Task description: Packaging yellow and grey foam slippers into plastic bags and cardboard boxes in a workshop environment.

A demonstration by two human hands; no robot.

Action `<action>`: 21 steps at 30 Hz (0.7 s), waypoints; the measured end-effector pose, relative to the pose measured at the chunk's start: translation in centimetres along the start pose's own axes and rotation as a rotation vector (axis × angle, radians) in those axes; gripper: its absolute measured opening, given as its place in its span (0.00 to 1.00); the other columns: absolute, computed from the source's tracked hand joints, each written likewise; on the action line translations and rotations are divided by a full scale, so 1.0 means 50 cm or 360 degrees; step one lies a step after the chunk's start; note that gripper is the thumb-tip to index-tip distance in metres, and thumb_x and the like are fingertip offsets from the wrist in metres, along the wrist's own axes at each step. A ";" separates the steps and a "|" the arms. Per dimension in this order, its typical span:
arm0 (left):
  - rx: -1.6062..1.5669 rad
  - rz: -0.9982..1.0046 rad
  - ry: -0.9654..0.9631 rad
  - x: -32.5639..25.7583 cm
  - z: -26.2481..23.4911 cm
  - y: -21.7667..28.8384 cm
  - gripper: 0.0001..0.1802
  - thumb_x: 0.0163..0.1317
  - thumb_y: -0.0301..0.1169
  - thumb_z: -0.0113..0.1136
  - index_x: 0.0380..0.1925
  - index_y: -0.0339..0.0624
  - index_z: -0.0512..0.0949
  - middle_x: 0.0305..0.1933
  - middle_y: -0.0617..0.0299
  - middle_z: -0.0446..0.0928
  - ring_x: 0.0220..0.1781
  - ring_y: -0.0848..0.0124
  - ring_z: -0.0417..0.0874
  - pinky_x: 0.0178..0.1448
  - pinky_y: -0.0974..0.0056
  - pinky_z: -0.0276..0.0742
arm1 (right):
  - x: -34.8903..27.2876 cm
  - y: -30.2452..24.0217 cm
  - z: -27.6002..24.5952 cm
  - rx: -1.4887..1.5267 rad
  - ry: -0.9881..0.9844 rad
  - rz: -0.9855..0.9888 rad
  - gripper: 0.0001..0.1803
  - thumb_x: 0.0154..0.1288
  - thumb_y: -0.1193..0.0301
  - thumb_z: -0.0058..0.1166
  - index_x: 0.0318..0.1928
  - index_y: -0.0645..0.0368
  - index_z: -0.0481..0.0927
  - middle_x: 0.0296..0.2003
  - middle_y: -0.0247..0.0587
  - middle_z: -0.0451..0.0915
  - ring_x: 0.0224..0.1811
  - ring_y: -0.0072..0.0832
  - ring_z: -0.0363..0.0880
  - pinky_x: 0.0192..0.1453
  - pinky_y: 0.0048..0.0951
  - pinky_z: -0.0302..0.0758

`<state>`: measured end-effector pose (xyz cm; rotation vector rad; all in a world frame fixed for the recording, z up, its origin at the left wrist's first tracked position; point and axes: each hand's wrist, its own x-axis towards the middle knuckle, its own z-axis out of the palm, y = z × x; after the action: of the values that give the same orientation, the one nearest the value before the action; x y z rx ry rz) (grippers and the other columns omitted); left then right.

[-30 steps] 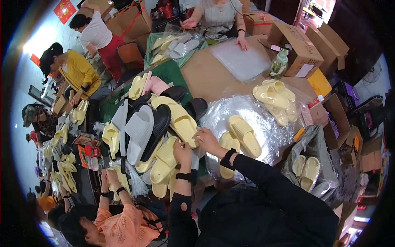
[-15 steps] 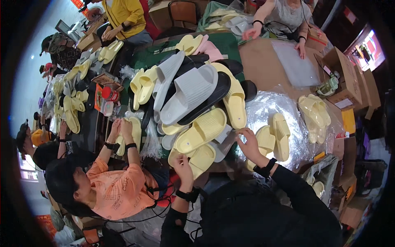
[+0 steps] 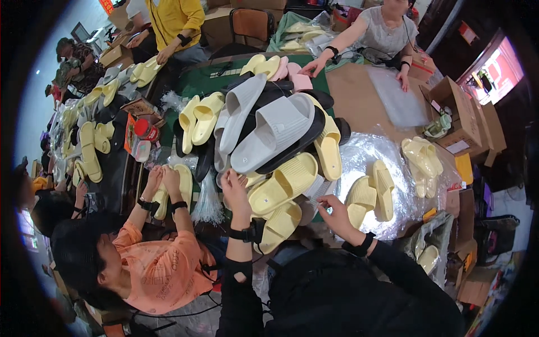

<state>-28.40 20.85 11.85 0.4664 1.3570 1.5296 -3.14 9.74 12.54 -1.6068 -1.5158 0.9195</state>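
Note:
My left hand (image 3: 236, 191) is raised at the left edge of the slipper pile, its bent fingers close together beside a big grey slide slipper (image 3: 275, 129). Whatever those fingers may hold is too small to make out. To the right of the pile's front, my right hand (image 3: 336, 219) has thumb and forefinger drawn toward each other, near a pale, partly see-through piece; a hold on it cannot be confirmed. Between my hands a yellow slipper (image 3: 283, 182) rests on the pile, sole down, above another yellow slipper (image 3: 279, 224). A bundle of white plastic strings (image 3: 208, 205) hangs left of my left hand.
A yellow pair (image 3: 370, 194) lies on shiny clear film (image 3: 353, 149) at the right, near a bagged pair (image 3: 421, 163). A person in orange (image 3: 168, 264) works at my left. Across the table another person's hand (image 3: 314, 68) touches pink slippers. Cartons (image 3: 460, 123) stand far right.
My left hand has moved up and away from the lower yellow slipper. My right hand has come down slightly, its fingertips closer together. The person across has reached over to the pink slippers.

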 end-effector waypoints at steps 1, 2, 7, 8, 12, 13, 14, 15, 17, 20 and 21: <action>-0.0004 -0.0005 -0.0013 0.010 0.005 0.008 0.20 0.67 0.38 0.49 0.52 0.36 0.64 0.45 0.57 0.72 0.42 0.70 0.77 0.46 0.67 0.73 | -0.006 0.008 0.001 -0.0027 0.0015 -0.0009 0.11 0.57 0.73 0.54 0.41 0.61 0.76 0.35 0.44 0.76 0.34 0.33 0.76 0.38 0.31 0.73; -0.0075 -0.0057 -0.0103 0.017 0.008 0.016 0.20 0.66 0.38 0.49 0.52 0.36 0.64 0.44 0.57 0.72 0.42 0.70 0.77 0.46 0.67 0.73 | -0.010 0.012 0.003 -0.0054 0.0028 -0.0019 0.11 0.57 0.73 0.54 0.42 0.61 0.76 0.34 0.44 0.76 0.33 0.33 0.76 0.37 0.31 0.73; -0.0105 -0.0193 -0.0380 0.036 0.008 0.039 0.17 0.61 0.32 0.54 0.47 0.34 0.67 0.41 0.58 0.74 0.40 0.70 0.76 0.45 0.65 0.73 | -0.018 0.002 0.002 -0.0006 0.0038 0.0055 0.12 0.57 0.73 0.54 0.42 0.62 0.76 0.34 0.44 0.76 0.32 0.32 0.76 0.37 0.30 0.73; -0.0106 -0.0190 -0.0386 0.032 0.004 0.038 0.17 0.61 0.32 0.54 0.47 0.34 0.67 0.41 0.58 0.74 0.40 0.70 0.76 0.45 0.65 0.73 | -0.018 -0.001 0.002 0.0005 0.0038 0.0054 0.12 0.57 0.73 0.54 0.42 0.62 0.76 0.34 0.44 0.76 0.32 0.32 0.76 0.37 0.30 0.73; -0.0152 -0.0282 -0.0456 -0.044 0.040 0.059 0.15 0.60 0.26 0.54 0.46 0.31 0.70 0.41 0.58 0.75 0.39 0.72 0.77 0.41 0.68 0.75 | -0.006 -0.028 -0.012 0.0067 0.0139 0.0104 0.11 0.57 0.74 0.55 0.41 0.62 0.76 0.35 0.44 0.76 0.33 0.32 0.76 0.39 0.29 0.73; -0.0138 -0.0276 -0.0485 -0.073 0.050 0.072 0.14 0.59 0.25 0.54 0.45 0.31 0.71 0.42 0.57 0.75 0.41 0.71 0.78 0.41 0.67 0.76 | 0.005 -0.050 -0.016 0.0077 0.0232 -0.0052 0.11 0.56 0.74 0.55 0.41 0.62 0.77 0.36 0.43 0.76 0.35 0.33 0.76 0.40 0.30 0.73; -0.0069 -0.0278 -0.0533 -0.103 0.060 0.090 0.16 0.58 0.22 0.54 0.47 0.30 0.68 0.45 0.54 0.75 0.44 0.68 0.78 0.44 0.66 0.78 | 0.017 -0.074 -0.020 0.0086 0.0326 -0.0208 0.11 0.55 0.74 0.56 0.41 0.61 0.77 0.36 0.42 0.76 0.37 0.33 0.76 0.42 0.30 0.72; -0.0066 -0.0275 -0.0535 -0.128 0.064 0.101 0.16 0.58 0.22 0.54 0.47 0.30 0.68 0.45 0.54 0.75 0.44 0.68 0.78 0.44 0.66 0.78 | 0.028 -0.107 -0.023 0.0089 0.0328 -0.0209 0.11 0.55 0.74 0.56 0.41 0.61 0.77 0.36 0.42 0.76 0.37 0.33 0.76 0.42 0.30 0.72; 0.0035 -0.0095 -0.0510 -0.165 0.081 0.104 0.19 0.59 0.21 0.53 0.50 0.29 0.64 0.46 0.50 0.74 0.44 0.64 0.79 0.44 0.64 0.80 | 0.056 -0.166 -0.035 -0.0083 0.0450 -0.0686 0.11 0.54 0.74 0.58 0.39 0.61 0.78 0.39 0.41 0.76 0.42 0.35 0.75 0.46 0.31 0.71; 0.0102 -0.0032 -0.0518 -0.187 0.084 0.082 0.20 0.57 0.19 0.55 0.49 0.30 0.62 0.46 0.51 0.73 0.45 0.67 0.78 0.46 0.66 0.79 | 0.096 -0.200 -0.024 -0.0076 0.0370 -0.0778 0.11 0.55 0.73 0.58 0.40 0.61 0.79 0.41 0.41 0.76 0.44 0.35 0.73 0.48 0.32 0.70; 0.0093 0.0004 -0.0510 -0.191 0.086 0.074 0.20 0.56 0.18 0.57 0.48 0.30 0.63 0.46 0.51 0.73 0.46 0.68 0.77 0.47 0.67 0.78 | 0.109 -0.201 -0.016 -0.0078 0.0387 -0.0776 0.11 0.55 0.73 0.58 0.40 0.61 0.79 0.41 0.41 0.76 0.44 0.35 0.73 0.48 0.32 0.70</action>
<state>-22.40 15.45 19.48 0.7176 1.1522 1.3522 -6.96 15.52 21.64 -1.2408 -1.6561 0.4051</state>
